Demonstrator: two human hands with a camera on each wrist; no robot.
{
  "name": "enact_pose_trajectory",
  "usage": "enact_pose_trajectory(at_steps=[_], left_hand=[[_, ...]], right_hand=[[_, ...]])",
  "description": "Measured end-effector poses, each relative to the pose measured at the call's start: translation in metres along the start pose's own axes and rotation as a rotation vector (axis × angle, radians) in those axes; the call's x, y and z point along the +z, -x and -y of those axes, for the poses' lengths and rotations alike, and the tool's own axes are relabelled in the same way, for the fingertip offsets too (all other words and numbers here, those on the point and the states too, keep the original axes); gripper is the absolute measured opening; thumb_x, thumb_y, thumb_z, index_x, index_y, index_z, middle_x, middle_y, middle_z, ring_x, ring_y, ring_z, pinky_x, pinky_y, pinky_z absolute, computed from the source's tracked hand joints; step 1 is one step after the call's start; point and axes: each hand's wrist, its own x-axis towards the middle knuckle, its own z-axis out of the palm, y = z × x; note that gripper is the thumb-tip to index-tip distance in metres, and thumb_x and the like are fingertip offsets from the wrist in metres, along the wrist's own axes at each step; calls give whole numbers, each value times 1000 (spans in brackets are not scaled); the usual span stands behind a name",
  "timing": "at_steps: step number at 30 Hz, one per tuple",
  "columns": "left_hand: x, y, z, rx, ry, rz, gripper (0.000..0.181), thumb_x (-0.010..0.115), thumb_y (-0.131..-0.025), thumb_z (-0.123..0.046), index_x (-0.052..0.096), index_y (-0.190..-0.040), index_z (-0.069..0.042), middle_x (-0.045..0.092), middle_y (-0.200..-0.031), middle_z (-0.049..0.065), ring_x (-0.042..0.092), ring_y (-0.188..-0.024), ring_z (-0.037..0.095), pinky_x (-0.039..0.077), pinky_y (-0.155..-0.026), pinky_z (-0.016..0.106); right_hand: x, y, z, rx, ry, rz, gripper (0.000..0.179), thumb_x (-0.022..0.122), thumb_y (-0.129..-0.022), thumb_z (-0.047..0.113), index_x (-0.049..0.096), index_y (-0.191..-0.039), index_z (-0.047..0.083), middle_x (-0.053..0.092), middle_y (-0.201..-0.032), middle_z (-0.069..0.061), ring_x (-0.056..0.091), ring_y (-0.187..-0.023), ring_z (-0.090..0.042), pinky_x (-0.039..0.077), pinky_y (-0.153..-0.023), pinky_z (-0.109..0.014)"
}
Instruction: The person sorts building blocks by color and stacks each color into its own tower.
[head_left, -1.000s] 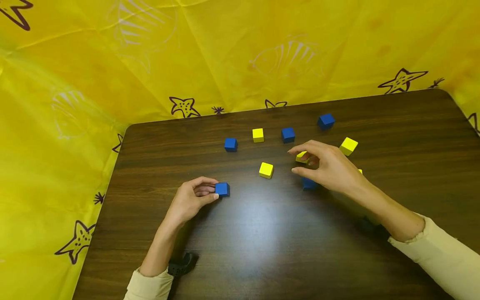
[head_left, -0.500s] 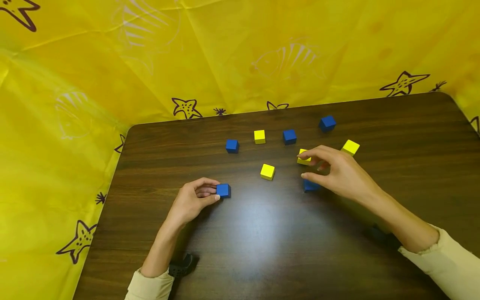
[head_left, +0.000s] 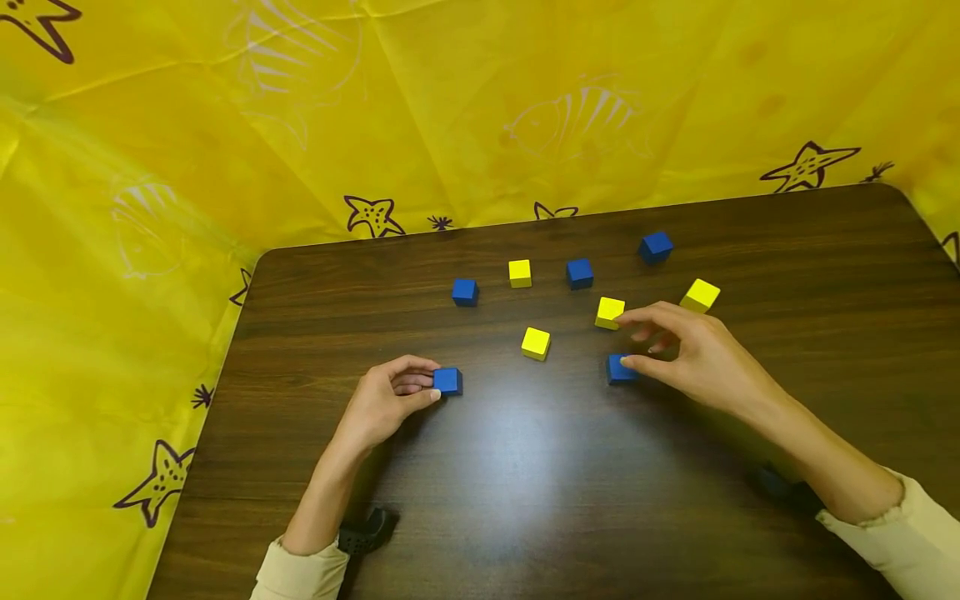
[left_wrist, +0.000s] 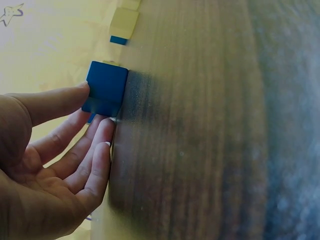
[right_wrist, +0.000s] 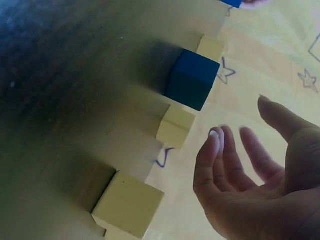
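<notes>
At the left of the table, my left hand (head_left: 386, 400) pinches a blue cube (head_left: 447, 381) between thumb and fingertips. The left wrist view shows the thumb on one side of that blue cube (left_wrist: 106, 86) and the fingers on another. My right hand (head_left: 697, 354) holds nothing; its thumb and fingers are spread apart. In the head view its thumb overlaps a second blue cube (head_left: 618, 370), and its fingertips come up to the edge of a yellow cube (head_left: 610, 312). From the right wrist, a gap shows between the right hand (right_wrist: 245, 170) and the blue cube (right_wrist: 193, 80).
Behind the hands lie more loose cubes on the dark wooden table (head_left: 495, 500): blue ones (head_left: 465, 292) and yellow ones (head_left: 536, 342). A yellow cube (head_left: 701, 295) sits just beyond the right hand. A yellow printed cloth (head_left: 450, 100) hangs along the far and left edges.
My right hand has drawn back to the right and nearer me, uncovering the yellow cube and more of the blue cube below it. The left hand keeps its hold in place.
</notes>
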Motion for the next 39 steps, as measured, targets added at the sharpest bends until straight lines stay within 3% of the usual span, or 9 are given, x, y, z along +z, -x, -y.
enact_pose_trajectory(at_steps=[19, 29, 39], left_hand=[[-1, 0, 0, -7, -10, 1, 34, 77, -86, -3, 69, -119, -5, 71, -109, 12, 68, -99, 24, 55, -85, 27], [0, 1, 0, -3, 17, 3, 34, 77, -86, -4, 68, -119, -3, 70, -110, 15, 67, -100, 25, 54, -86, 27], [0, -1, -1, 8, -1, -1, 34, 77, -86, -4, 68, -119, -3, 71, -110, 15, 67, -100, 25, 54, -87, 27]], right_hand=[[8, 9, -9, 3, -30, 83, 39, 83, -80, 6, 69, -116, 11, 72, -109, 1, 66, -88, -11, 55, -74, -25], [11, 10, -11, 66, -98, 125, 37, 80, -82, 2, 68, -117, 5, 71, -112, -6, 68, -93, -19, 58, -77, -31], [13, 10, -12, 122, -73, 174, 37, 79, -83, 3, 68, -118, 5, 71, -111, -7, 69, -94, -21, 57, -78, -33]])
